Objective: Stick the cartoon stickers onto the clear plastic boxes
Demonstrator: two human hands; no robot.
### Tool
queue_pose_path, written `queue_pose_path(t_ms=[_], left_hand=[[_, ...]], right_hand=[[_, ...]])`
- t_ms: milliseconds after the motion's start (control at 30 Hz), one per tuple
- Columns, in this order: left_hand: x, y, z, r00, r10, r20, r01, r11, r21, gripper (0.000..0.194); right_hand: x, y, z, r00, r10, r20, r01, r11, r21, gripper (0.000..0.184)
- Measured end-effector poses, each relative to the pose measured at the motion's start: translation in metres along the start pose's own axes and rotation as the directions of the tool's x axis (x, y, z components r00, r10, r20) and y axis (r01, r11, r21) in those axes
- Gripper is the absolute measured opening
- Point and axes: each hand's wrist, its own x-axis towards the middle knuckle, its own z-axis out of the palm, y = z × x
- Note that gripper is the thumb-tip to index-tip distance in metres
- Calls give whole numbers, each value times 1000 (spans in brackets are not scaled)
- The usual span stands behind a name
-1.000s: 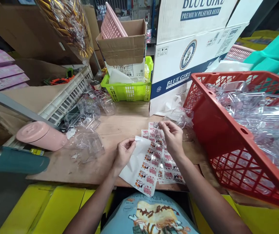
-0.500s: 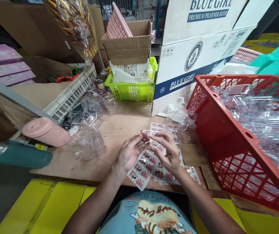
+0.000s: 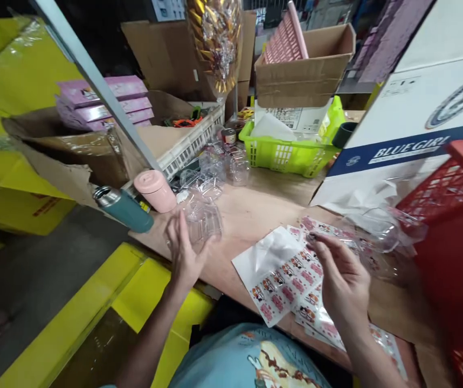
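My left hand (image 3: 181, 249) is spread open with its palm against a clear plastic box (image 3: 206, 222) near the left edge of the wooden table (image 3: 255, 207). My right hand (image 3: 341, 276) hovers over the sticker sheets (image 3: 285, 277), with thumb and forefinger pinched on a small sticker (image 3: 311, 236). The top sheet lies with its white backing partly folded over. More sheets lie under my right wrist.
Several clear boxes (image 3: 215, 172) are piled at the back left, beside a pink cup (image 3: 155, 189) and a teal flask (image 3: 124, 207). A green basket (image 3: 291, 153) stands behind, a beer carton (image 3: 413, 129) and a red crate (image 3: 453, 226) on the right. Yellow boxes (image 3: 94, 312) sit below the table edge.
The view has swung to the left. My left hand let go of the sticker sheet and moved left to the clear box. My right hand lifted off the sheet.
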Motion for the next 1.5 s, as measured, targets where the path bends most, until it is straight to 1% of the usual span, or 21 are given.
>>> queue_pose_path(t_ms=[33, 100, 200, 267, 333, 400, 467, 533, 600, 700, 767, 867, 933, 1000, 1067, 1100, 1133, 1200, 1233, 1300, 1500], left_hand=[[-2, -12, 5, 998, -26, 65, 25, 1000, 17, 84], [-3, -22, 26, 974, -58, 219, 82, 992, -100, 58], [11, -12, 60, 940, -84, 330, 202, 918, -341, 26], [29, -1, 72, 913, -172, 371, 358, 774, -522, 19], [49, 9, 75, 868, -242, 434, 488, 579, -653, 23], [63, 18, 74, 838, -235, 493, 543, 463, -701, 30], [71, 26, 73, 779, -185, 599, 623, 340, -704, 32], [75, 35, 73, 677, -135, 723, 735, 153, -660, 27], [77, 41, 74, 590, -138, 795, 800, -35, -600, 19], [80, 48, 75, 535, -215, 817, 800, -183, -572, 16], [77, 53, 74, 532, -150, 834, 815, -175, -552, 23], [66, 62, 68, 562, 53, 826, 827, 0, -563, 37], [57, 68, 64, 564, 99, 820, 814, 95, -572, 33], [50, 72, 61, 552, 83, 830, 825, 90, -558, 27], [45, 76, 60, 544, 72, 836, 837, 30, -547, 25], [43, 77, 61, 542, 70, 837, 839, 6, -544, 25], [41, 80, 61, 544, 68, 836, 838, -12, -545, 26], [37, 84, 62, 540, 59, 840, 842, -22, -539, 28], [34, 87, 63, 530, 55, 846, 848, -20, -530, 28], [29, 92, 64, 508, 46, 860, 862, -24, -507, 28], [17, 101, 65, 491, 41, 870, 871, -36, -490, 22]], right_hand=[[-2, -1, 9, 996, 19, 82, -21, 1000, 20, 30], [-6, 0, 31, 972, 33, 234, -50, 996, 68, 44], [-3, 6, 53, 940, -8, 342, -14, 998, 63, 59], [6, 11, 52, 945, -54, 322, 67, 997, -29, 64], [17, 12, 43, 941, -159, 298, 219, 959, -180, 72], [28, 11, 35, 884, -296, 361, 408, 866, -290, 81], [41, 11, 36, 787, -372, 492, 556, 773, -305, 92], [54, 13, 43, 730, -377, 570, 603, 748, -277, 99], [68, 17, 51, 732, -374, 569, 584, 774, -244, 107], [80, 23, 58, 736, -364, 570, 543, 821, -177, 115], [83, 24, 58, 738, -316, 596, 479, 867, -133, 115], [81, 21, 51, 765, -239, 598, 360, 929, -89, 111], [75, 14, 39, 786, -219, 578, 349, 929, -122, 109], [64, 0, 23, 825, -204, 527, 340, 924, -175, 103], [45, -18, 6, 862, -111, 494, 205, 969, -140, 88], [34, -27, -2, 854, -24, 520, 68, 996, -66, 78], [23, -34, -9, 813, 64, 578, -93, 995, 21, 69], [4, -43, -20, 694, 184, 696, -380, 915, 137, 58], [-3, -44, -25, 646, 214, 733, -469, 868, 160, 56], [-12, -43, -31, 606, 255, 754, -559, 811, 175, 54], [-13, -37, -37, 583, 293, 758, -632, 750, 197, 51]])
